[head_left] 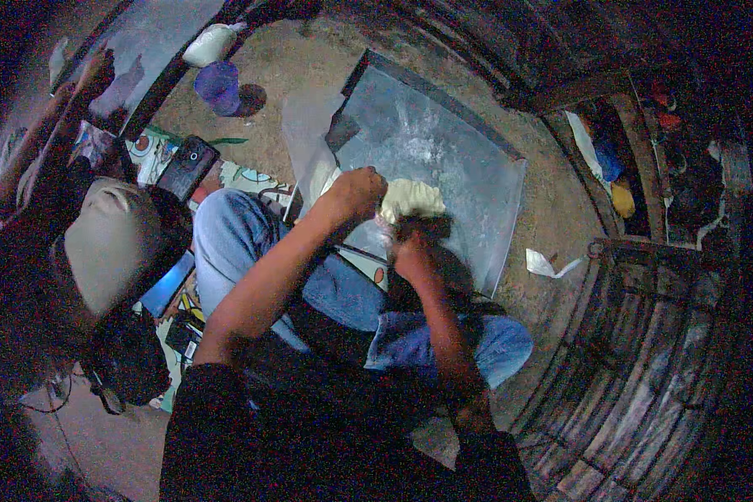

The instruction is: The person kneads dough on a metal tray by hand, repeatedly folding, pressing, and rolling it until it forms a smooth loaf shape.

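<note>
I see left hand (356,194) fisted on dough (412,199), right hand (412,255) pressing near edge; soft, sticky, grip underneath.

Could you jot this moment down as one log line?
left hand: pressing pale dough lump | right hand: on dough | under: floured flat metal sheet

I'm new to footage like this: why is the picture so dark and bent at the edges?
Head view: dim bluish light, grainy; corners fall to black. Fisheye bends the wooden boards at right. Only the flat grey metal sheet catches a pale sheen, where the left hand and right hand press a pale dough lump.
</note>
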Action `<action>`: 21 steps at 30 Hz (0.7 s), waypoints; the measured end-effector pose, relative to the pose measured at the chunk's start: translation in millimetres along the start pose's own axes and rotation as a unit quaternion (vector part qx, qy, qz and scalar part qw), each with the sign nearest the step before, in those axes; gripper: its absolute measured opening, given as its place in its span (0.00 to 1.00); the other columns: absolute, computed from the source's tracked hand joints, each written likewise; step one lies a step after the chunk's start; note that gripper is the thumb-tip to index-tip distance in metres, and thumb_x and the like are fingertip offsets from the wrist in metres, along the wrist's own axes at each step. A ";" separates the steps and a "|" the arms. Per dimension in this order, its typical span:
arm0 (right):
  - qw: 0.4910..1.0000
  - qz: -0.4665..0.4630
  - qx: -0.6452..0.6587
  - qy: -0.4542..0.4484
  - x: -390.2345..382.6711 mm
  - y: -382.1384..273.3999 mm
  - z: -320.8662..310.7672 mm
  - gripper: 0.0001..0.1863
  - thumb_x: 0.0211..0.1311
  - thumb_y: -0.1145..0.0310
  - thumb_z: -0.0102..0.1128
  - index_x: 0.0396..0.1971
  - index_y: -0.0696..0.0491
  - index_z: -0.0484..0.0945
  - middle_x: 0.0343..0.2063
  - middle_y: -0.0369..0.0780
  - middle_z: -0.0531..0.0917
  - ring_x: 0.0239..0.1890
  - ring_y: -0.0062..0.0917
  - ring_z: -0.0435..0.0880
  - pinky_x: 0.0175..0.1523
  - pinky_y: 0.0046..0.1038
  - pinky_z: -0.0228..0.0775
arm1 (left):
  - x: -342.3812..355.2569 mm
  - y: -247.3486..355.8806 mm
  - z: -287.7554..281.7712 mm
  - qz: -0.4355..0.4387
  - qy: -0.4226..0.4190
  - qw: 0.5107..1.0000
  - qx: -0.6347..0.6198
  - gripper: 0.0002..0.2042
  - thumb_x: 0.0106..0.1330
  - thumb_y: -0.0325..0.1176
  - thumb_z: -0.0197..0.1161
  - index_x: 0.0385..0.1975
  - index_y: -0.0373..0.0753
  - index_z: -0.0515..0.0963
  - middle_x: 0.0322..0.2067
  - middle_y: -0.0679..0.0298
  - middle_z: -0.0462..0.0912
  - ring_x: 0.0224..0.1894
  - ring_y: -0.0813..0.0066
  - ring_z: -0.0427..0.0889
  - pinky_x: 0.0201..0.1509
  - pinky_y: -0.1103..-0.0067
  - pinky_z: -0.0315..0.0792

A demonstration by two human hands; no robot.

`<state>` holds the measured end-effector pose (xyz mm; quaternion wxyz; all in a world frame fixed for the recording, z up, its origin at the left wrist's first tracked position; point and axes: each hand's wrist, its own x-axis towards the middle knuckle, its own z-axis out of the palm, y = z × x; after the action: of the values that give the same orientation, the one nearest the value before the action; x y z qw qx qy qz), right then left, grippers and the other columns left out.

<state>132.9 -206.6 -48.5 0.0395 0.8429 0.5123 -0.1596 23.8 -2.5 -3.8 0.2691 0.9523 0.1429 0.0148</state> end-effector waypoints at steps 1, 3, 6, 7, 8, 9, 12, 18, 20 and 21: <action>1.000 -0.011 -0.020 0.008 -1.8 -3.0 -8.4 0.22 0.59 0.63 0.55 0.53 0.57 0.74 0.56 0.57 0.72 0.60 0.53 0.68 0.68 0.48 0.54 | 1.0 3.5 -3.0 0.012 0.001 1.000 -0.002 0.07 0.57 0.30 0.58 0.30 0.35 0.79 0.33 0.50 0.83 0.40 0.50 0.82 0.42 0.63 0.78; 1.000 -0.018 -0.008 0.023 -4.0 -28.1 -27.8 0.19 0.60 0.65 0.52 0.48 0.59 0.77 0.55 0.58 0.72 0.56 0.55 0.71 0.63 0.47 0.62 | -6.1 0.7 -8.0 0.021 -0.003 1.000 -0.001 0.07 0.57 0.30 0.58 0.29 0.34 0.80 0.33 0.49 0.83 0.39 0.50 0.82 0.42 0.63 0.78; 0.994 -0.027 -0.108 0.023 -3.9 -64.5 -56.7 0.19 0.61 0.63 0.50 0.44 0.59 0.79 0.47 0.56 0.77 0.49 0.55 0.77 0.59 0.46 0.68 | -9.8 6.0 -22.6 -0.012 -0.044 0.999 -0.018 0.06 0.57 0.30 0.59 0.28 0.34 0.80 0.32 0.48 0.83 0.38 0.49 0.82 0.41 0.63 0.78; 0.988 -0.045 -0.149 0.013 -2.3 -68.4 -60.2 0.19 0.61 0.62 0.49 0.43 0.59 0.79 0.44 0.55 0.80 0.46 0.54 0.79 0.57 0.46 0.69 | -9.5 5.1 -17.1 -0.007 -0.019 1.000 -0.019 0.06 0.56 0.30 0.59 0.27 0.34 0.80 0.32 0.47 0.83 0.38 0.48 0.82 0.41 0.63 0.79; 0.978 -0.091 -0.188 -0.018 2.5 -67.7 -58.7 0.18 0.61 0.62 0.48 0.42 0.59 0.80 0.41 0.54 0.81 0.44 0.54 0.80 0.56 0.46 0.70 | -10.2 2.3 -6.8 -0.002 0.006 1.000 -0.021 0.06 0.56 0.30 0.59 0.27 0.34 0.80 0.32 0.47 0.83 0.37 0.48 0.83 0.41 0.63 0.79; 0.975 -0.104 -0.193 -0.042 9.3 -68.0 -56.3 0.18 0.61 0.62 0.48 0.42 0.59 0.80 0.39 0.53 0.82 0.42 0.54 0.81 0.55 0.45 0.71 | -11.0 0.2 -2.5 0.001 0.031 0.999 -0.022 0.06 0.56 0.30 0.59 0.26 0.34 0.80 0.32 0.47 0.83 0.37 0.48 0.83 0.41 0.64 0.79; 0.988 -0.073 -0.099 -0.089 28.0 -58.8 -43.5 0.16 0.61 0.66 0.50 0.41 0.59 0.80 0.36 0.52 0.84 0.39 0.51 0.82 0.53 0.42 0.73 | -12.9 5.5 -13.2 -0.010 -0.001 1.000 -0.025 0.07 0.56 0.30 0.59 0.26 0.34 0.80 0.32 0.47 0.83 0.37 0.48 0.83 0.41 0.64 0.78; 0.976 0.000 0.202 -0.081 29.8 -17.6 -62.6 0.19 0.59 0.69 0.56 0.51 0.57 0.76 0.44 0.55 0.82 0.47 0.50 0.81 0.53 0.38 0.72 | -13.4 -1.6 -6.7 0.019 0.065 0.997 -0.035 0.08 0.57 0.32 0.58 0.28 0.34 0.80 0.31 0.48 0.83 0.37 0.49 0.83 0.41 0.63 0.79; 0.977 0.062 0.128 -0.161 22.8 -22.9 -67.5 0.28 0.59 0.68 0.55 0.62 0.53 0.68 0.55 0.54 0.76 0.56 0.49 0.76 0.59 0.41 0.68 | -14.1 -1.9 -4.4 0.004 0.038 0.999 -0.002 0.08 0.58 0.32 0.57 0.29 0.34 0.80 0.31 0.48 0.83 0.36 0.48 0.83 0.41 0.62 0.79; 0.986 0.041 0.070 -0.146 16.1 -21.4 -64.5 0.29 0.59 0.67 0.55 0.63 0.53 0.66 0.56 0.53 0.76 0.57 0.49 0.75 0.61 0.42 0.65 | -10.9 1.8 -7.1 0.004 0.026 1.000 0.014 0.09 0.58 0.32 0.57 0.29 0.34 0.80 0.31 0.48 0.83 0.36 0.48 0.83 0.41 0.62 0.79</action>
<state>135.7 -167.9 9.6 0.0610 0.8314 0.4536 -0.3151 13.1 -3.4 3.8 0.2516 0.9559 0.1463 0.0384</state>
